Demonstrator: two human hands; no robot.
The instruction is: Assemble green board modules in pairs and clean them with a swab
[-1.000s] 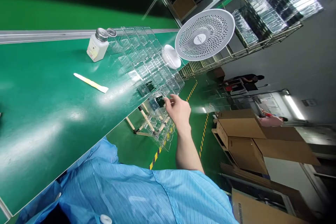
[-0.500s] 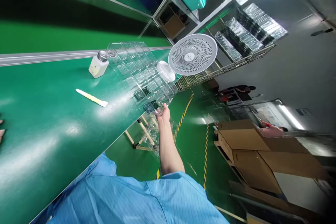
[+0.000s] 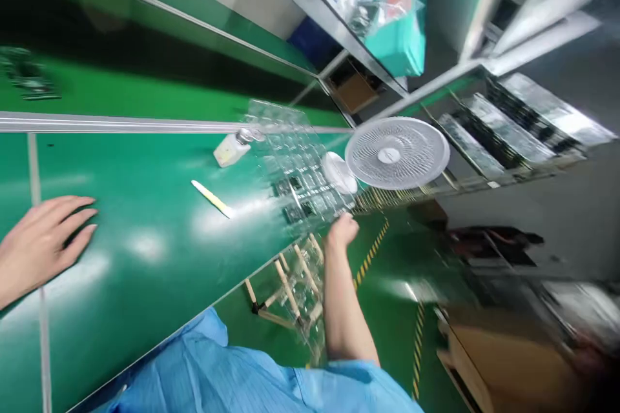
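Note:
A clear plastic compartment tray (image 3: 295, 148) lies on the green workbench and reaches its front edge. Dark green circuit boards (image 3: 307, 208) sit in compartments at its near end. My right hand (image 3: 343, 230) is closed at the tray's near right corner, seemingly gripping its rim; motion blur and the hand itself hide the fingertips. At the far left my left hand (image 3: 53, 239) rests open over the bench, fingers loosely spread, holding nothing. Between the hands lie a white and yellow brush (image 3: 212, 198) and a white bottle with a metal cap (image 3: 231, 150).
A grey round fan (image 3: 397, 153) on a white base stands behind the tray. Beyond it, a wire rack (image 3: 465, 181) holds rows of boards. Wooden-coloured pipe framing (image 3: 290, 284) stands below the bench edge. A cardboard box (image 3: 508, 348) is at right.
My view has swung left, so the bench things appear farther right. My left hand has come fully into view. My right hand has shifted along the tray's edge toward its right corner.

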